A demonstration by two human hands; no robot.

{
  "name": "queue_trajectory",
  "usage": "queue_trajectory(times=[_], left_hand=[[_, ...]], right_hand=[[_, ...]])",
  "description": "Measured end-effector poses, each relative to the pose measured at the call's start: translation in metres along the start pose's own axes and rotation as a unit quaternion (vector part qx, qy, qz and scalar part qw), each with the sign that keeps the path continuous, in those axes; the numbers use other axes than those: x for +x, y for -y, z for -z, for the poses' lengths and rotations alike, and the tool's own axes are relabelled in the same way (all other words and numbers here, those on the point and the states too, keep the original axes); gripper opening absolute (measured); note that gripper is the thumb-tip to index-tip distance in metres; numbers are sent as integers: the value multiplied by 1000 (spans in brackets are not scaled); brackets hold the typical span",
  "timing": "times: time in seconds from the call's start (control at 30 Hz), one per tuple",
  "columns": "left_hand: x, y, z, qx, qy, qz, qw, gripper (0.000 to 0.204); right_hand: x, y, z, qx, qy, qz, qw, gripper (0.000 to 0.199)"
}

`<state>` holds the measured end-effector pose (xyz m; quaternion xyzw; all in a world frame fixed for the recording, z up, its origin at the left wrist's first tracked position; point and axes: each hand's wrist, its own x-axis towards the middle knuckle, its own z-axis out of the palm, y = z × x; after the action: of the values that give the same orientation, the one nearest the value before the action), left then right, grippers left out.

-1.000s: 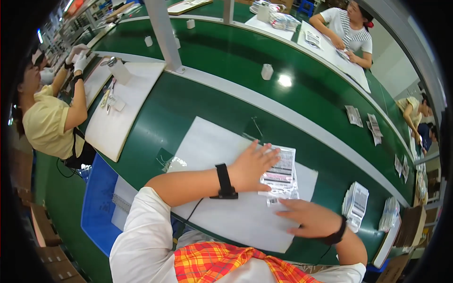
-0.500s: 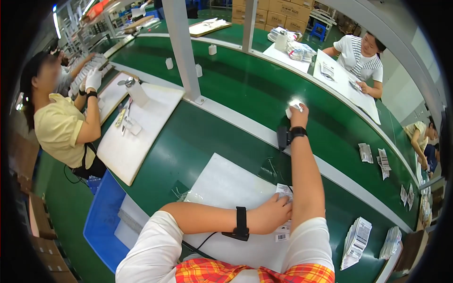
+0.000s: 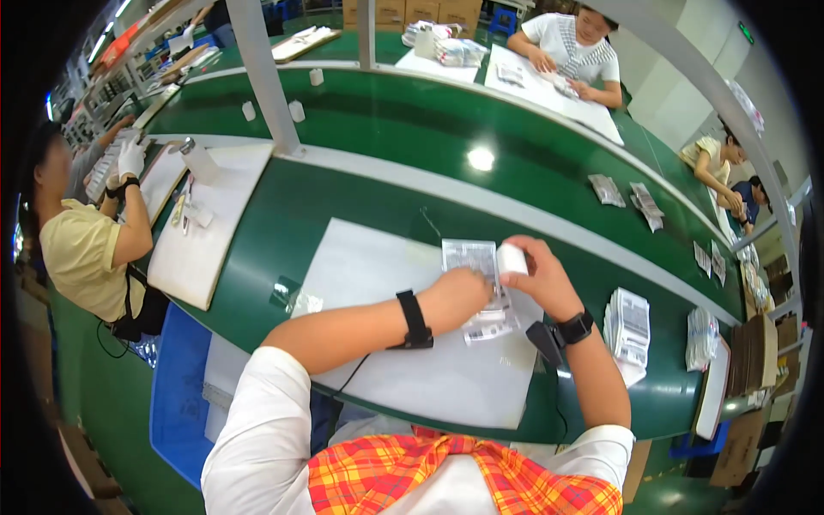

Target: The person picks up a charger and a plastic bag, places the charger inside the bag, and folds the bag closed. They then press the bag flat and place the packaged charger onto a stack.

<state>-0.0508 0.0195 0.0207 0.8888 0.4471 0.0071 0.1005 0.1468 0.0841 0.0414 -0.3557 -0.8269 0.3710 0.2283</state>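
My left hand (image 3: 459,292) flat on printed packets (image 3: 477,287), fingers spread | packets' long axis runs away from me | my right hand (image 3: 539,279) curled around small white roll (image 3: 512,258)

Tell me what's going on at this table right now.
A person at a green workbench presses the left hand on a clear printed packet lying on a white mat. The right hand holds a small white object just above the packet. More packets are stacked to the right. Other people work nearby.
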Motion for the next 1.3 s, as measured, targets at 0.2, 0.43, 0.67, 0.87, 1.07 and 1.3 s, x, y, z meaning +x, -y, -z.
queue_trajectory(times=[0.2,0.43,0.67,0.87,1.07,1.3], left_hand=[[-3,-11,-25,129,-59,24,990,30],[-11,13,-11,-31,-69,-41,996,24],[8,11,-4,-4,-94,11,996,25],[2,14,-11,-42,-126,-12,991,29],[4,18,-17,-77,-126,2,989,35],[10,27,-27,-100,-145,37,984,45]], right_hand=[[-20,4,-21,249,-121,-93,957,60],[-35,4,-38,262,-120,-140,947,61],[-40,4,-48,273,-129,-141,943,62],[-36,2,-56,222,-141,-111,958,64],[-42,1,-55,219,-105,-113,963,65],[-65,-1,-66,-196,-127,-2,972,60]])
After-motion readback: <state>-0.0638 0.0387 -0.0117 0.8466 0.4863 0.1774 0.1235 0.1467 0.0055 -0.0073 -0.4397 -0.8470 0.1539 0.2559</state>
